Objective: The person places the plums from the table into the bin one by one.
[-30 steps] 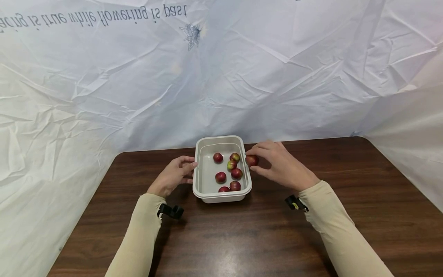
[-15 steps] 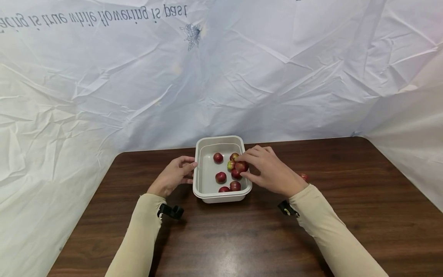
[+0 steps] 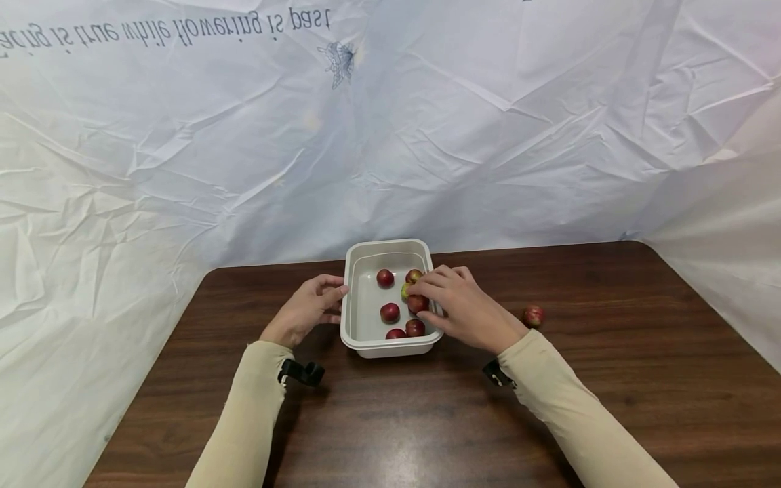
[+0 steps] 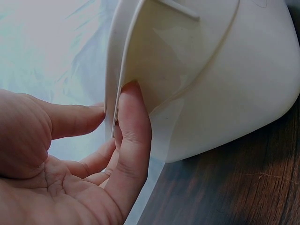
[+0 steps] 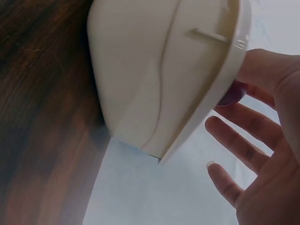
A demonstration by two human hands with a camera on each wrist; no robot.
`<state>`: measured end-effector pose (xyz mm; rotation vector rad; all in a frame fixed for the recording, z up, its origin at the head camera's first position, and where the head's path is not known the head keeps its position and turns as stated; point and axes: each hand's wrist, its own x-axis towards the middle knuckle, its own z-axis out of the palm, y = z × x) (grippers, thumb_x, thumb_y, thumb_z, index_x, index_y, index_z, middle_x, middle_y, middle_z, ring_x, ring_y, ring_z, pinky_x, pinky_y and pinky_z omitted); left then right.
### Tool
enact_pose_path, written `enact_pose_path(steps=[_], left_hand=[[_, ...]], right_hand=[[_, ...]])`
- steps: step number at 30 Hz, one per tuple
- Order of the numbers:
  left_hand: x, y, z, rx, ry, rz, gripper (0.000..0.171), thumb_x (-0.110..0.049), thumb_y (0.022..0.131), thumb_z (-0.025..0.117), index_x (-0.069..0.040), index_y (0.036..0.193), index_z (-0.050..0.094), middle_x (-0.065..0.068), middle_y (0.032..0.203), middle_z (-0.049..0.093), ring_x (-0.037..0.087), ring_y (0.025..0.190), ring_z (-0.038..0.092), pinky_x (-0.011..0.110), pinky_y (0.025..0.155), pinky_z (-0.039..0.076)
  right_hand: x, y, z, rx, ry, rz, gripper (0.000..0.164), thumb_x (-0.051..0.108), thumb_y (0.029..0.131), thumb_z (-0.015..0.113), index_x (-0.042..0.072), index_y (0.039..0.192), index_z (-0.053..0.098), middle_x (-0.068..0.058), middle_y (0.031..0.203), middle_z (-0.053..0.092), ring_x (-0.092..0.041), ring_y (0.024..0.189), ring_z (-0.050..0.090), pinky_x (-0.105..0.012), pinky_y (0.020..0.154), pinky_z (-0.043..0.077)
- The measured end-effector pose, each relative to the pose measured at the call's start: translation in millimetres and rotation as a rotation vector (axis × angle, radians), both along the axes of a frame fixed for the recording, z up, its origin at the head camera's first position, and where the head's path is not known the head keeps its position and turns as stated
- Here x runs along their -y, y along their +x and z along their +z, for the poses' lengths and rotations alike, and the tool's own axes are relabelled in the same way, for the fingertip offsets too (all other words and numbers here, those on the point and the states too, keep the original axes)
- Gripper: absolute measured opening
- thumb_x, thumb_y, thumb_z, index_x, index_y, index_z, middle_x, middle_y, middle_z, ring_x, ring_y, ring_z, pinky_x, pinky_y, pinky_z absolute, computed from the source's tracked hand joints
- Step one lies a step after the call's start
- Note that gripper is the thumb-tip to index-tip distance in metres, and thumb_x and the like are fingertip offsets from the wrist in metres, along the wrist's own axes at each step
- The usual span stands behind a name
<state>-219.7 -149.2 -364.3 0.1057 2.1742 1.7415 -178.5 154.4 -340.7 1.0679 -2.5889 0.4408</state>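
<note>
A white plastic basin (image 3: 366, 305) stands at the back middle of the table with several small red apples (image 3: 390, 312) inside. My left hand (image 3: 305, 308) pinches its left rim; in the left wrist view the thumb (image 4: 77, 121) is outside the lip and the index finger under it. Over the right side of the basin, my right hand (image 3: 466, 305) holds another red apple (image 3: 417, 304) between thumb and fingers, low among the others. From the right wrist, only part of that apple (image 5: 233, 95) shows past the rim, and the other fingers are spread.
One more red apple (image 3: 533, 316) lies on the dark wood table (image 3: 390, 413) to the right of the basin, near my right wrist. A wrinkled white cloth (image 3: 390, 156) with printed lettering hangs behind the table's back edge.
The right hand has carried its apple from outside the right rim leftward and down into the basin. The table apple, hidden behind the arm before, now shows. The left hand stays still.
</note>
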Motion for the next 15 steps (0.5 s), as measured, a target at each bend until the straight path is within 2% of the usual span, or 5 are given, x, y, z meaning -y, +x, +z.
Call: enact_pose_path(steps=[8, 15], left_hand=[[-0.4, 0.4, 0.0, 0.002, 0.0, 0.0, 0.041, -0.02, 0.108, 0.053, 0.0, 0.143, 0.046, 0.021, 0.131, 0.058, 0.02, 0.096, 0.066, 0.035, 0.084, 0.062], [-0.2, 0.4, 0.2, 0.003, 0.002, -0.004, 0.042, -0.021, 0.108, 0.053, 0.001, 0.143, 0.045, 0.023, 0.133, 0.057, 0.021, 0.097, 0.066, 0.036, 0.085, 0.062]], right_hand=[[-0.2, -1.6, -3.0, 0.002, 0.013, -0.005, 0.031, 0.02, 0.093, 0.077, 0.018, 0.124, 0.071, 0.0, 0.125, 0.071, -0.023, 0.119, 0.058, -0.047, 0.096, 0.043], [-5.3, -2.3, 2.6, 0.018, 0.006, -0.027, 0.033, 0.019, 0.093, 0.076, 0.017, 0.126, 0.071, 0.001, 0.125, 0.07, -0.022, 0.12, 0.058, -0.046, 0.097, 0.041]])
